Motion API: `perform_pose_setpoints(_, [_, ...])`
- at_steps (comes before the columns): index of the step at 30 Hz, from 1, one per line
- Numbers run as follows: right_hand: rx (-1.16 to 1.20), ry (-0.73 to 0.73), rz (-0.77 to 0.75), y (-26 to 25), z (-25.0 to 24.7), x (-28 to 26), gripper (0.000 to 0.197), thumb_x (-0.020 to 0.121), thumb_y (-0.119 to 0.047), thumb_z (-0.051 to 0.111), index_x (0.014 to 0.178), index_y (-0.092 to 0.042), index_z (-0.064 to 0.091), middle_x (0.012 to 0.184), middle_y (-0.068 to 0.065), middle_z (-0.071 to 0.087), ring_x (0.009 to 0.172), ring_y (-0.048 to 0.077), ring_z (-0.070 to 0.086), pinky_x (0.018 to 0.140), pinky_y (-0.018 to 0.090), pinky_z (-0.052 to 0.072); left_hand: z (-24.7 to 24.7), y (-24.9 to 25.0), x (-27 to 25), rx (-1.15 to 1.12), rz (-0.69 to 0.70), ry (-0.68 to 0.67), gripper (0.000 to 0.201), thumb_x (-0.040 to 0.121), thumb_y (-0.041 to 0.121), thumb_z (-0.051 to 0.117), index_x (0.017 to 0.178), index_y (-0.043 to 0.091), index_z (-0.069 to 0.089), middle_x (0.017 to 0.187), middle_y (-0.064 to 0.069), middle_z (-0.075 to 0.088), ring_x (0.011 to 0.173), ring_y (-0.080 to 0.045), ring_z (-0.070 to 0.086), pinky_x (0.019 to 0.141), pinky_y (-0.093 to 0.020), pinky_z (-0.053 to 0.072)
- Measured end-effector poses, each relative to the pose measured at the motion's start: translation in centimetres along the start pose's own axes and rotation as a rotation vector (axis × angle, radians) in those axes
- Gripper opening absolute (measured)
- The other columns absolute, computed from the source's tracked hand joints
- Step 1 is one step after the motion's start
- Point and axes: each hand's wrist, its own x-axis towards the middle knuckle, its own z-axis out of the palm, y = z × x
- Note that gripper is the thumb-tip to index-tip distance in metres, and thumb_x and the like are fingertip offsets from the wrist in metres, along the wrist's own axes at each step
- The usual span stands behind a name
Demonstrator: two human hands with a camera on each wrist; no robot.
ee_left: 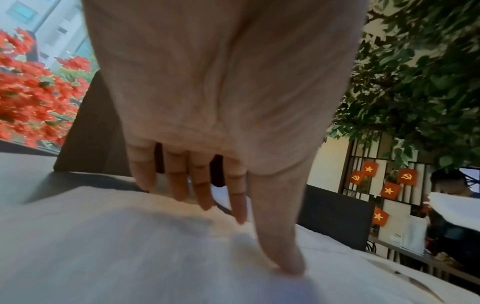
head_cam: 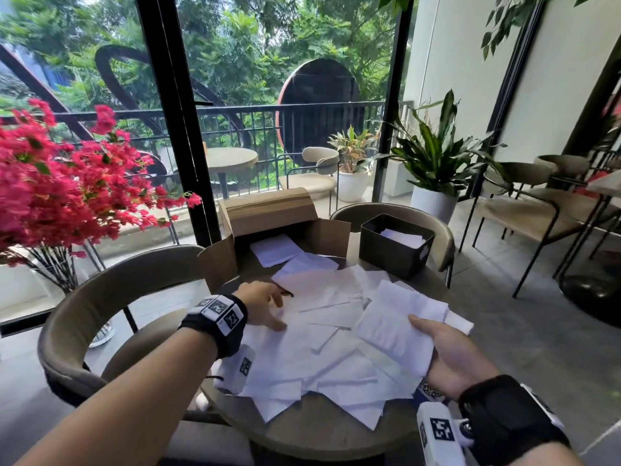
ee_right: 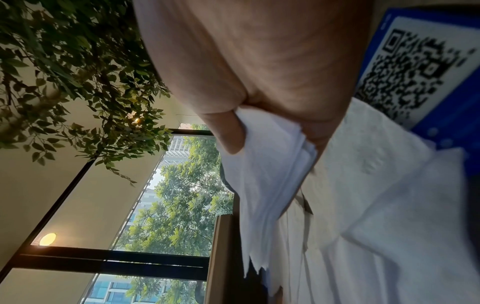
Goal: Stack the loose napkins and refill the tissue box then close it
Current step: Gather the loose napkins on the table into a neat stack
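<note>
My right hand point(head_cam: 452, 353) grips a small stack of napkins point(head_cam: 400, 326) at lower right; my left hand point(head_cam: 263, 306), fingers straight, presses the loose napkins point(head_cam: 322, 361) mid-frame on the bench point(head_cam: 312, 432). Most remain unstacked. The tissue box point(head_cam: 395, 248), upper right, stands open, barely filled.

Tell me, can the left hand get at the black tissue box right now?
Probably, with a stretch. The left hand is free, resting on loose napkins, and only flat napkins lie between it and the black tissue box at the table's far right.
</note>
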Motion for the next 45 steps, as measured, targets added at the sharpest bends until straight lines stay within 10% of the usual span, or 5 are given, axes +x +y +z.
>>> perform_pose_setpoints(14, [-0.052,0.008,0.015,0.2,0.3,-0.1,0.031,0.108,-0.015,0.052,0.131,-0.001,0.068,0.126,0.020,0.075,0.122,0.039,0.069,0.115,0.053,0.046,1.3,0.0,-0.1,-0.111,0.141,-0.104,0.051,0.070,0.049,0.088,0.109,0.031,0.060,0.105,0.006,0.056,0.090,-0.016,0.056,0.080,-0.028,0.050])
perform_pose_setpoints(24, [-0.023,-0.007,0.013,0.5,0.0,0.1,0.031,0.108,-0.014,0.051,0.130,-0.001,0.068,0.125,0.019,0.076,0.110,0.034,0.076,0.092,0.055,0.061,0.1,-0.2,-0.9,-0.152,0.196,-0.079,0.025,0.088,0.045,0.074,0.089,0.021,0.065,0.081,0.008,0.055,0.069,-0.010,0.049,0.059,-0.023,0.038])
perform_pose_setpoints(36, [0.007,-0.035,0.058,1.6,0.4,0.8,0.036,0.107,-0.016,0.052,0.134,0.004,0.066,0.129,0.022,0.073,0.126,0.039,0.067,0.120,0.053,0.041,-1.9,4.1,-3.6,-1.645,0.212,-0.163,0.030,0.101,0.022,0.059,0.127,0.010,0.068,0.117,-0.012,0.073,0.096,-0.021,0.071,0.082,-0.033,0.061])
perform_pose_setpoints(41, [0.074,-0.113,0.099,1.5,1.2,0.5,0.041,0.108,-0.022,0.049,0.134,0.004,0.067,0.132,0.023,0.072,0.126,0.036,0.067,0.119,0.048,0.043,-0.6,8.5,-3.9,-1.830,0.196,-0.233,0.025,0.104,0.019,0.051,0.124,0.013,0.066,0.110,-0.007,0.073,0.087,-0.017,0.073,0.075,-0.029,0.062])
perform_pose_setpoints(45, [0.233,-0.278,0.094,1.6,2.2,0.0,0.061,0.108,-0.046,0.042,0.138,0.001,0.066,0.141,0.025,0.066,0.120,0.040,0.071,0.093,0.051,0.061,1.0,10.8,-3.5,-1.731,0.169,-0.256,0.031,0.104,0.013,0.052,0.132,0.005,0.062,0.127,-0.018,0.068,0.104,-0.027,0.068,0.079,-0.032,0.061])
